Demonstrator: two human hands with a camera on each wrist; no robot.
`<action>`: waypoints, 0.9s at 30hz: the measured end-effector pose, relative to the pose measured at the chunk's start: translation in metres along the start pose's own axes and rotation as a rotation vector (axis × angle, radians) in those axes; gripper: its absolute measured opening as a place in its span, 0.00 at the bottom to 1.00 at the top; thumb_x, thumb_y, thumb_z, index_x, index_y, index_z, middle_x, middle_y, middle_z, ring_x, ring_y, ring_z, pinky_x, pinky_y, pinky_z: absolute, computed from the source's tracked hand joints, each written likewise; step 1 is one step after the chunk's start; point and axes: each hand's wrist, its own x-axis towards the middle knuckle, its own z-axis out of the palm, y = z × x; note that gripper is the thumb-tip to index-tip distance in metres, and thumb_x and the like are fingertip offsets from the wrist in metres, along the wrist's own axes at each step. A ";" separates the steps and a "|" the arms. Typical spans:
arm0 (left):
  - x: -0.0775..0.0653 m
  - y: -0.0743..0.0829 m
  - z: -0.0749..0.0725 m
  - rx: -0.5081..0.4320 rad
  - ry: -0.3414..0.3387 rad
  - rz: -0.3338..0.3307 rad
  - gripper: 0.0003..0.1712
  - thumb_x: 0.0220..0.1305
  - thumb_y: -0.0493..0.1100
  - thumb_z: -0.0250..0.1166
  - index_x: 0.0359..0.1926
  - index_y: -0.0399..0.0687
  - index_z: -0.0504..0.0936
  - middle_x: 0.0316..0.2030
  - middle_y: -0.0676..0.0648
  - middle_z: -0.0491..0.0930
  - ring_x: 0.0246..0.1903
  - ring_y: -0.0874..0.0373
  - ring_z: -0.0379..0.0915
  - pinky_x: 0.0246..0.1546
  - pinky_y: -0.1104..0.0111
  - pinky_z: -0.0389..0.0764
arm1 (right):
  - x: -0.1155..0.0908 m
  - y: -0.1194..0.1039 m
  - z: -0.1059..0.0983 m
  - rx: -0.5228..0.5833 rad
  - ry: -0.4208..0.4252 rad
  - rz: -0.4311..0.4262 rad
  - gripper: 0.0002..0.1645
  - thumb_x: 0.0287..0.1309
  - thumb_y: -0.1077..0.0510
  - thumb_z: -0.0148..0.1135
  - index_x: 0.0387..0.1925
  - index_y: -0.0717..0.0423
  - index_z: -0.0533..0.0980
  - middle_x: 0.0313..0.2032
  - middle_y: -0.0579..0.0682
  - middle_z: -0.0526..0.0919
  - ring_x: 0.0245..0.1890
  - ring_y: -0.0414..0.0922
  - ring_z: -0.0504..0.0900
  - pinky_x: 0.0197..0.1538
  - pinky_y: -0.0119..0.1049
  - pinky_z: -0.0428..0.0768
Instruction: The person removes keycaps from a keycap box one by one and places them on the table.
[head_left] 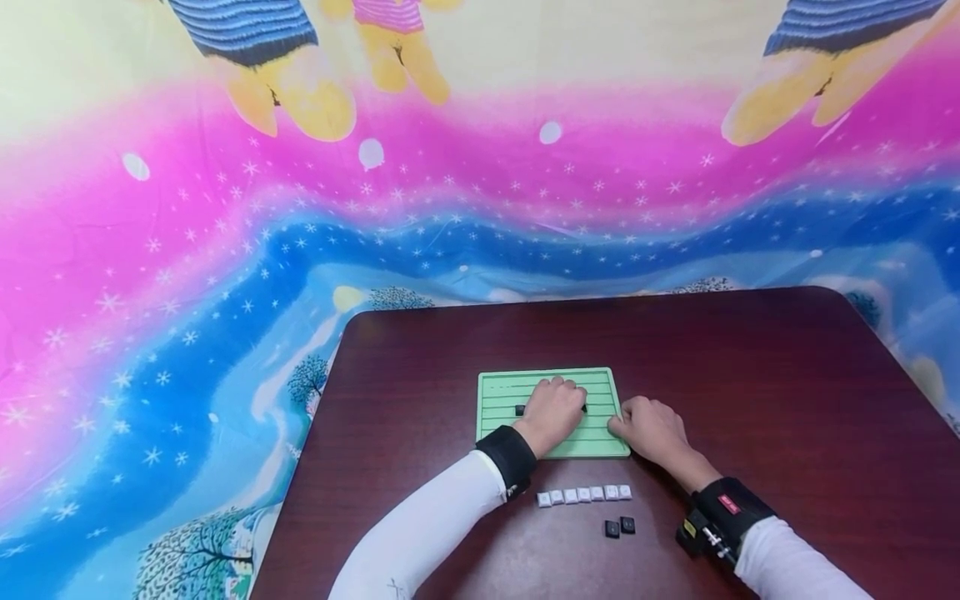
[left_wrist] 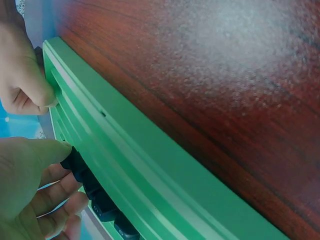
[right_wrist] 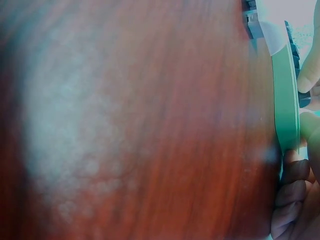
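Observation:
A green ridged tray [head_left: 497, 427] lies on the table, bearing a row of black keycaps [left_wrist: 102, 206] along one of its grooves. Over that row, my left hand [head_left: 553, 412] pinches the end black keycap [left_wrist: 73, 159] between thumb and fingers, as the left wrist view shows. In the head view this hand covers most of the row, leaving one black keycap [head_left: 520, 410] visible at its left. My right hand [head_left: 655, 429] grips the tray's right edge, thumb on top and fingers curled at the side. The right wrist view catches only part of the green tray [right_wrist: 285, 100].
In front of the tray, several white keycaps [head_left: 584, 495] form a row on the dark red table [head_left: 420, 375]. Two loose black keycaps [head_left: 612, 529] sit nearer me. Behind the table hangs a colourful printed cloth [head_left: 480, 183].

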 end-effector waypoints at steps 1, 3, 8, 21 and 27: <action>0.001 -0.001 -0.001 -0.001 0.005 0.000 0.06 0.58 0.46 0.60 0.34 0.57 0.83 0.29 0.55 0.80 0.32 0.61 0.74 0.31 0.68 0.74 | 0.001 0.000 0.000 -0.001 0.002 -0.002 0.21 0.46 0.52 0.55 0.08 0.47 0.57 0.10 0.40 0.52 0.12 0.39 0.48 0.17 0.33 0.47; 0.002 -0.003 -0.002 -0.007 0.016 0.000 0.06 0.58 0.46 0.60 0.34 0.57 0.83 0.29 0.55 0.80 0.32 0.61 0.74 0.31 0.68 0.74 | 0.002 0.000 -0.001 -0.003 0.004 -0.002 0.21 0.46 0.52 0.55 0.08 0.48 0.57 0.10 0.40 0.52 0.12 0.40 0.48 0.17 0.33 0.47; 0.004 -0.005 -0.005 -0.022 0.030 0.002 0.06 0.57 0.46 0.60 0.34 0.57 0.83 0.29 0.55 0.80 0.32 0.61 0.75 0.32 0.68 0.75 | 0.003 0.000 -0.002 -0.001 0.000 0.003 0.21 0.46 0.51 0.55 0.09 0.48 0.57 0.10 0.40 0.52 0.12 0.40 0.48 0.18 0.33 0.47; -0.001 -0.003 -0.010 -0.012 0.034 0.006 0.07 0.57 0.48 0.61 0.35 0.57 0.83 0.30 0.56 0.80 0.33 0.61 0.74 0.32 0.68 0.74 | -0.001 0.000 0.000 -0.002 -0.018 0.013 0.21 0.47 0.51 0.56 0.09 0.48 0.58 0.10 0.41 0.53 0.12 0.40 0.49 0.17 0.33 0.48; -0.006 -0.002 -0.012 -0.013 0.029 0.022 0.08 0.59 0.50 0.60 0.37 0.57 0.83 0.31 0.57 0.80 0.32 0.62 0.73 0.32 0.69 0.72 | -0.001 -0.001 0.000 -0.005 -0.016 0.011 0.21 0.46 0.51 0.56 0.08 0.48 0.58 0.10 0.40 0.53 0.12 0.40 0.49 0.18 0.33 0.48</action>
